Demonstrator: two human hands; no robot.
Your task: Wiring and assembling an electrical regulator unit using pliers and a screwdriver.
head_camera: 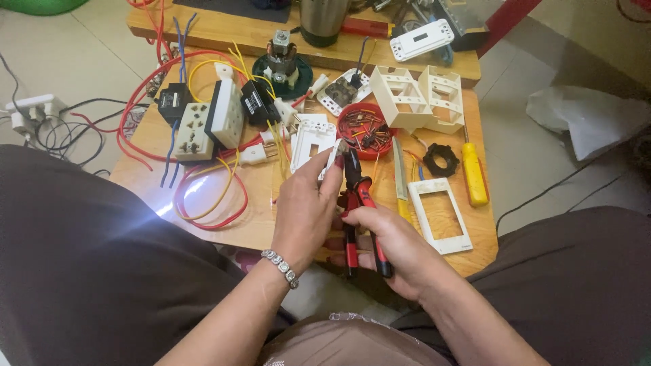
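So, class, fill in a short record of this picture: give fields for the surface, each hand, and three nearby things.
surface: low wooden table, littered with electrical parts
left hand: left hand, beaded bracelet on the wrist, pinching a small white plastic part
right hand: right hand gripping red-and-black-handled pliers, jaws at the white part
near right: yellow-handled screwdriver; white rectangular plastic frame
ahead: red round dish of small metal bits
left side: looped red and yellow wires

Bright daylight, sharp, left-side glare
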